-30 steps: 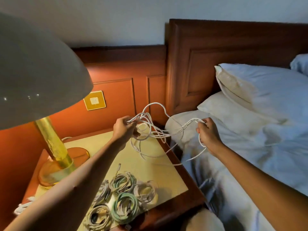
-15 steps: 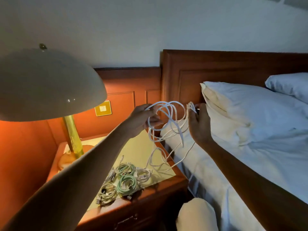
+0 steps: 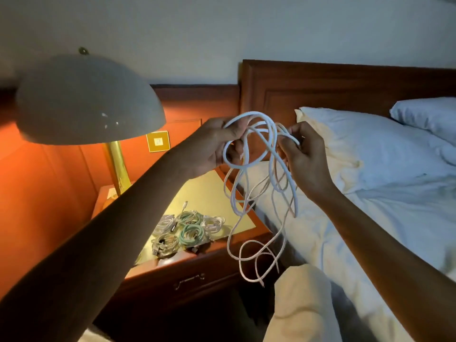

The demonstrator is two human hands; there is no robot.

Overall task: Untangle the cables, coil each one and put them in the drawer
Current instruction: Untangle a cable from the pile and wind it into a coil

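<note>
Far left: lamp (image 3: 84,99) with a pale dome shade on a brass stem, standing at the back-left of the nightstand (image 3: 197,265). Yellow wall switch plate (image 3: 158,141) on the wood panel behind it.

Nightstand top, front-left area: cluster of coiled cables (image 3: 187,228), white, beige and mint green, lying flat and touching each other. Exact count is hard to read. Drawer (image 3: 190,282) below, metal handle visible, closed.

Left hand (image 3: 214,146) is raised over the back of the nightstand, fingers curled around the upper loops of a white cable (image 3: 259,183), thumb on top. It grips that cable.

The white cable is in the air between both hands, still a loose tangle: several loops bunched at hand level, then long strands hanging down in front of the nightstand's right edge and the bed side. Lowest loops hang near the person's knee (image 3: 303,292); can't tell if they touch it.

Right hand (image 3: 306,154) is just right of the left, at about the same height, fingers pinching strands on the right side of the bundle. Also gripping the white cable.

Right: bed (image 3: 370,230) with white sheets, two pillows (image 3: 370,149) against the wooden headboard (image 3: 345,87).
</note>
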